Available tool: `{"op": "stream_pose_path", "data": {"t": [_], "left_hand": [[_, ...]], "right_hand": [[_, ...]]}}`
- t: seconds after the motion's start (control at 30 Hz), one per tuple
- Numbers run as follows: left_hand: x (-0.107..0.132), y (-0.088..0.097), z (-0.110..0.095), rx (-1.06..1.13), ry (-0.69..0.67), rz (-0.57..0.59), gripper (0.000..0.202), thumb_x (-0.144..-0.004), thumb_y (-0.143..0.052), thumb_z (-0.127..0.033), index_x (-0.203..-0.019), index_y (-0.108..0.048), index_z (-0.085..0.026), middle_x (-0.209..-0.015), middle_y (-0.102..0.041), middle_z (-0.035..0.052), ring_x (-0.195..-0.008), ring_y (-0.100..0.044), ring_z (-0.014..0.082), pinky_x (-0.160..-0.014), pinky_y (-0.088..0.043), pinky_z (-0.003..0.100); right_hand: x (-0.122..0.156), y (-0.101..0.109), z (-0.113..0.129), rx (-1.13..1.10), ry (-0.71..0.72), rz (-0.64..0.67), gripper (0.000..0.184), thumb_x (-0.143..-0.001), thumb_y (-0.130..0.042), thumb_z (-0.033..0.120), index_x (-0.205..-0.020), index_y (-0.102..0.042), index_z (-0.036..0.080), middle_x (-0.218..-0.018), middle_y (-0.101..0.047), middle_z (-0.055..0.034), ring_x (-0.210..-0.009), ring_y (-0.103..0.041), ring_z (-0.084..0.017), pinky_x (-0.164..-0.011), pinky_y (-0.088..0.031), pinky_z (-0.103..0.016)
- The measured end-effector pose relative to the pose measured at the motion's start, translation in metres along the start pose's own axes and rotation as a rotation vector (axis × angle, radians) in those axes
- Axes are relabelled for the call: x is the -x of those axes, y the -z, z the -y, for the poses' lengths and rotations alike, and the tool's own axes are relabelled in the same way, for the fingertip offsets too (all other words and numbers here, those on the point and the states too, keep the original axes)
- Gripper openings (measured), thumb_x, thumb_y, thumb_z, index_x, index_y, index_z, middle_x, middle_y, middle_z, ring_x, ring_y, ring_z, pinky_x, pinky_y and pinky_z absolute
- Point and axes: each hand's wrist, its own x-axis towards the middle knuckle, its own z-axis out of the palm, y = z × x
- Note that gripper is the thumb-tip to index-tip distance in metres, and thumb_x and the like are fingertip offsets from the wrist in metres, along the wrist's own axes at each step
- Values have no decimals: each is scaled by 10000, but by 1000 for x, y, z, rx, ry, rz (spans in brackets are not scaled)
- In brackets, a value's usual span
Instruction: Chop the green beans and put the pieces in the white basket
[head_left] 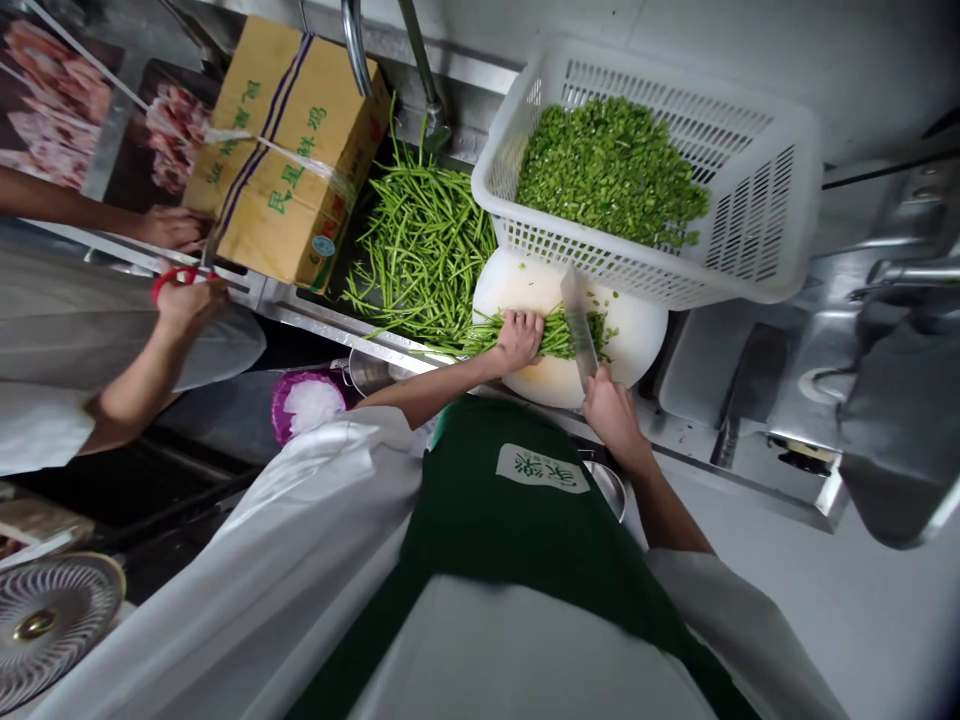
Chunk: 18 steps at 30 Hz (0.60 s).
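Note:
My left hand [520,340] is closed over a bunch of long green beans [484,338] lying on a round white cutting board [637,335]. In my right hand [611,408] is the handle of a cleaver [578,320], its wide blade standing across the bunch just right of my left fingers. Short cut pieces [600,330] lie against and beyond the blade. Left of the board, a heap of uncut long beans [427,250] fills a sink. Behind the board stands a white plastic basket [757,215] holding a pile of chopped green pieces [611,170].
At the left, a co-worker's hands [187,300] hold red-handled scissors [176,280] at a strapped cardboard box [262,150]. Raw meat [176,135] lies beyond it. A faucet [356,45] hangs over the sink. Metal equipment [900,390] stands at the right; a purple basket [283,405] sits below the counter.

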Motion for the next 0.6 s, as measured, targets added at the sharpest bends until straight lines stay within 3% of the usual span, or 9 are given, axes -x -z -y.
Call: {"op": "stream_pose_path", "data": {"t": [0.1, 0.17, 0.33, 0.43, 0.6], "left_hand": [[0, 2, -1, -18, -1, 12, 796, -857, -728, -526, -1416, -484, -14, -1317, -546, 260, -1177, -507, 418, -1069, -307, 565], [-1, 2, -1, -15, 2, 28, 784, -875, -703, -521, -1427, -473, -14, -1324, -543, 260, -1190, -503, 416, -1070, -306, 561], [-4, -3, -1, -25, 3, 24, 771, -859, -719, -491, -1418, -483, -14, -1303, -558, 249, -1170, -514, 403, -1063, -313, 550], [-3, -4, 0, -23, -9, 6, 781, -853, -723, -502, -1403, -491, 1, -1302, -557, 253, -1162, -519, 396, -1050, -326, 534], [-1, -1, 0, -33, -6, 8, 766, -855, -724, -499, -1390, -495, -1, -1303, -555, 255, -1163, -517, 396, -1059, -315, 536]], "right_hand": [[27, 4, -8, 12, 13, 15, 341, -1085, -304, 280, -1278, -509, 88, -995, -720, -201, -957, -714, -292, -798, -466, -330], [29, -2, -6, 23, 35, 47, 335, -1074, -329, 271, -1287, -504, 82, -995, -719, -201, -961, -711, -299, -801, -468, -335], [-15, -21, 14, 5, 31, 32, 333, -1048, -337, 177, -1306, -505, 52, -1094, -716, -223, -1029, -697, -296, -861, -468, -341], [-26, -17, 17, -6, 37, -6, 345, -1059, -318, 187, -1309, -511, 48, -1095, -718, -223, -1023, -699, -294, -861, -465, -342], [16, 2, 2, 6, 34, -14, 329, -1078, -319, 252, -1264, -538, 92, -1020, -723, -198, -976, -712, -287, -815, -464, -333]]}}
